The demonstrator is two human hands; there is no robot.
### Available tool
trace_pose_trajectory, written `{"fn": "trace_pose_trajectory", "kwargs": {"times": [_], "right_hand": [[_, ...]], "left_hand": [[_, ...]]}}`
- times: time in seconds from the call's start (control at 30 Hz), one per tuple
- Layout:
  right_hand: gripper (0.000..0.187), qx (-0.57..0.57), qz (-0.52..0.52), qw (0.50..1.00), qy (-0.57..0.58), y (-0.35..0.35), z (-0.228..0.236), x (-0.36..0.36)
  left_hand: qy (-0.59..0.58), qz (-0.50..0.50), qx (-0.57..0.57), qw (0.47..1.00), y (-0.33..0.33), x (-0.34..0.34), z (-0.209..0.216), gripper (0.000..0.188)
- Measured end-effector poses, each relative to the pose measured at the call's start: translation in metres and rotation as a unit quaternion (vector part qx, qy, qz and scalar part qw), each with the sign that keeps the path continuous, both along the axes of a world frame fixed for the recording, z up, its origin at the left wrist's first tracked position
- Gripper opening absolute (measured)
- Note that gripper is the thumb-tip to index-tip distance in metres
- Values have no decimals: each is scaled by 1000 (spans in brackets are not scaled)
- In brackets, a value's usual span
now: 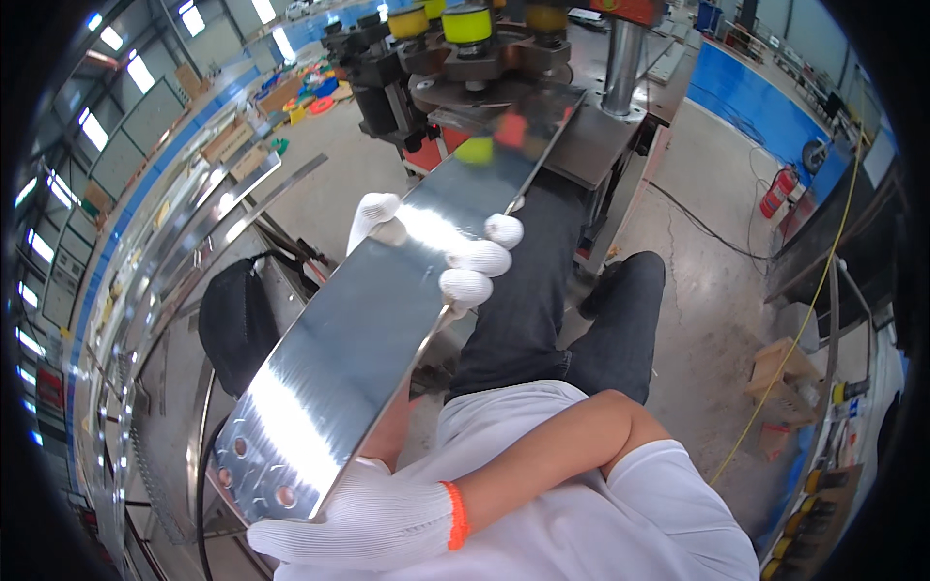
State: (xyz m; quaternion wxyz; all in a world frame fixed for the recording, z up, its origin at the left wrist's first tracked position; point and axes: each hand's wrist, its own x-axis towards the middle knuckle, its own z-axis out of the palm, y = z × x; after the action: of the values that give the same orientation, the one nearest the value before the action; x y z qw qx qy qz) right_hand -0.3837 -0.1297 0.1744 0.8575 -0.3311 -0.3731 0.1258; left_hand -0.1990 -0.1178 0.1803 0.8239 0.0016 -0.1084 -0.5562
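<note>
Long polished metal strip point(378, 320), held flat-side up across the lap of a seated person. Its long axis runs from lower left, near the body, to upper right, where the far end enters the roller machine point(484, 68) between the rollers and the plate beneath. One strip is in hand; further strips lie stacked on the rack point(174, 252) at left, too many and too overlapped to count.

Both hands wear white knit gloves. The right hand point(358, 518) supports the near end from below and at the edge, fingers curled together against the underside, beside three punched holes point(254, 474). The left hand point(455, 257) grips mid-length, thumb over one long edge and three fingers visible wrapped over the other, pinching the strip across its width. The left hand is thus the nearer to the machine, the right the nearer to the body.

Three yellow-capped rollers point(468, 24) show on the machine. One red fire extinguisher point(778, 191) stands at right on the concrete floor point(707, 290)
</note>
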Motion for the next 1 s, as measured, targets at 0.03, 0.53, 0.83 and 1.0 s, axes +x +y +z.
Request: {"fn": "trace_pose_trajectory", "kwargs": {"times": [0.03, 0.53, 0.83, 1.0], "right_hand": [[34, 11, 35, 999, 29, -3, 9, -5], [31, -201, 193, 956, 89, -68, 87, -71], [33, -256, 258, 929, 75, -84, 110, -92], [34, -178, 390, 898, 98, -67, 86, -58]], "left_hand": [[-15, 20, 0, 1000, -1, -6, 3, 75], [-2, 92, 22, 996, 23, -79, 27, 75], [-36, 215, -21, 976, 58, -110, 34, 81], [-70, 318, -14, 946, 71, -96, 31, 81]]}}
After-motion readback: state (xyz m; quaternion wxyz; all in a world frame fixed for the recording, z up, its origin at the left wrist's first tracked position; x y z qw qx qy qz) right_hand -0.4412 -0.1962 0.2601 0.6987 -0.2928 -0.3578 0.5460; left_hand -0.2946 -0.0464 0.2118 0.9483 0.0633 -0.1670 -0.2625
